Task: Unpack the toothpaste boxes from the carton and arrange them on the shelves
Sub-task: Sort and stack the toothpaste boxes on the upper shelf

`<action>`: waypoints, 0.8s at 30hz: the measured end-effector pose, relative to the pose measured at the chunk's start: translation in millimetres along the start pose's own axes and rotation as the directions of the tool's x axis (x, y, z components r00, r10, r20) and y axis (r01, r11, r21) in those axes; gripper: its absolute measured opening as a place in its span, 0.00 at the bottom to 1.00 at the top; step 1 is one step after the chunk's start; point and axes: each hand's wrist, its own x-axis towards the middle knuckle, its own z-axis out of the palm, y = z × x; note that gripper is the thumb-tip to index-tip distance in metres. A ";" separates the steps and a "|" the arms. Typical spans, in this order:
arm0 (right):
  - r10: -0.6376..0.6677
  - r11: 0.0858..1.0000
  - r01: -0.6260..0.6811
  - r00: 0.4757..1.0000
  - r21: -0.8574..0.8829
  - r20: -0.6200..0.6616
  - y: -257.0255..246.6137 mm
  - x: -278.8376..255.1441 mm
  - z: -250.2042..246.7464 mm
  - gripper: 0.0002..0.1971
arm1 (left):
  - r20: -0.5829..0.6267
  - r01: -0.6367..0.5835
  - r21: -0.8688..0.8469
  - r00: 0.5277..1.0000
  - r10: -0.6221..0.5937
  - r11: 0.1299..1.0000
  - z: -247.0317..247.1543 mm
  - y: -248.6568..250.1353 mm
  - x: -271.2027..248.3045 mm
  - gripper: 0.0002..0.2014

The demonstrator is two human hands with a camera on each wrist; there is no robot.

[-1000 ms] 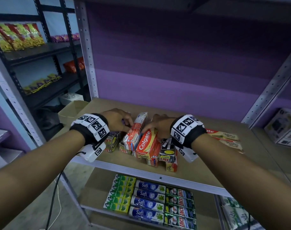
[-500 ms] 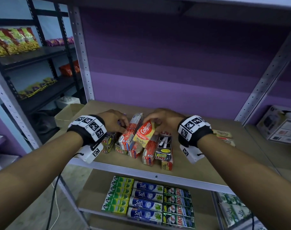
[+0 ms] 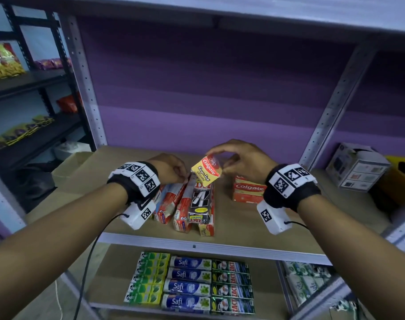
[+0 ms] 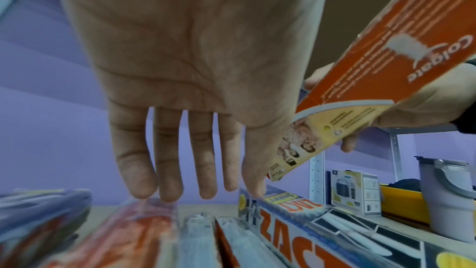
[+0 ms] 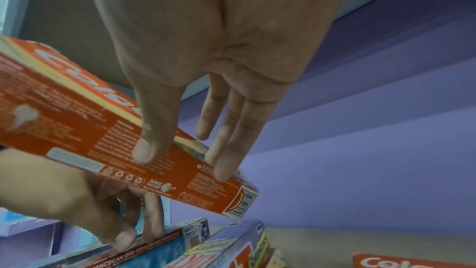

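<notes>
A loose pile of toothpaste boxes (image 3: 190, 199) lies on the brown middle shelf (image 3: 277, 218). My right hand (image 3: 220, 155) pinches one red and yellow Colgate box (image 3: 206, 172) by its far end and holds it tilted above the pile. In the right wrist view my thumb and fingers (image 5: 221, 170) clamp that Colgate box (image 5: 103, 129). My left hand (image 3: 182, 179) rests on the pile's far end. In the left wrist view its straight fingers (image 4: 167, 191) touch a red box (image 4: 134, 227) and its thumb touches the black ZACT box (image 4: 296, 231).
A short stack of Colgate boxes (image 3: 248, 189) sits right of the pile. Neat rows of green, blue Safi and dark boxes (image 3: 190, 282) fill the lower shelf. An open cardboard carton (image 3: 65, 165) stands left of the rack, and a white product box (image 3: 356, 167) on the neighbouring shelf.
My right hand has lifted the Colgate box off the pile and tipped it up. The left hand has stayed on the pile.
</notes>
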 end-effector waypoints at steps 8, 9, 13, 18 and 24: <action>0.186 0.972 -0.186 0.982 -0.142 -0.010 39.7 -40.1 -14.4 0.28 | 0.077 0.071 0.070 0.994 -0.076 0.995 34.9 47.3 18.7 0.24; 0.199 0.964 -0.199 0.980 -0.179 -0.014 44.6 -44.4 -15.0 0.29 | 0.104 0.098 0.056 0.989 -0.104 0.994 38.1 50.9 19.8 0.25; 0.253 0.921 -0.243 0.968 -0.305 -0.010 58.7 -58.1 -13.8 0.29 | 0.215 0.199 -0.010 0.957 -0.192 0.980 48.6 55.0 27.7 0.27; 0.353 0.826 -0.324 0.935 -0.461 -0.023 70.2 -65.9 -6.8 0.29 | 0.155 0.246 0.014 0.957 -0.245 0.969 49.4 50.5 26.7 0.34; 0.430 0.724 -0.352 0.903 -0.594 -0.010 84.2 -68.8 11.7 0.26 | -0.010 0.212 -0.066 0.977 -0.213 0.975 34.9 47.2 17.9 0.39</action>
